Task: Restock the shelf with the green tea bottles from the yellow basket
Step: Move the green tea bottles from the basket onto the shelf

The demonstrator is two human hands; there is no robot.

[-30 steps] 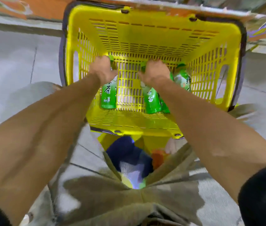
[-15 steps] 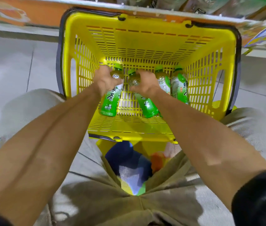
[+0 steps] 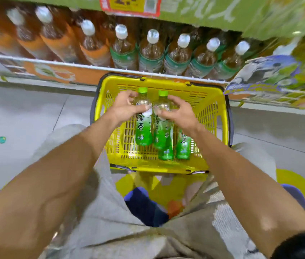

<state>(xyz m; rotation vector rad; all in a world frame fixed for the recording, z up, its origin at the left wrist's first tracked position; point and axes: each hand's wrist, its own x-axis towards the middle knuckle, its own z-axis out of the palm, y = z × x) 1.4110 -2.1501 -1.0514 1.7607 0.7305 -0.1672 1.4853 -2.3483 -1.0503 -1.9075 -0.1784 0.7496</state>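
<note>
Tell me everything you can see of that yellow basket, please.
The yellow basket looks like rigid plastic with slotted walls and bottom, and a dark handle folded down along its rim. It sits upright on the grey floor, just in front of the shelf. Two green tea bottles stand inside, near right. The left hand and right hand each grip another bottle over it; neither visibly touches it.

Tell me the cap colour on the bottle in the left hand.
Light green; the cap on the left hand's bottle shows best in the head view.
</note>
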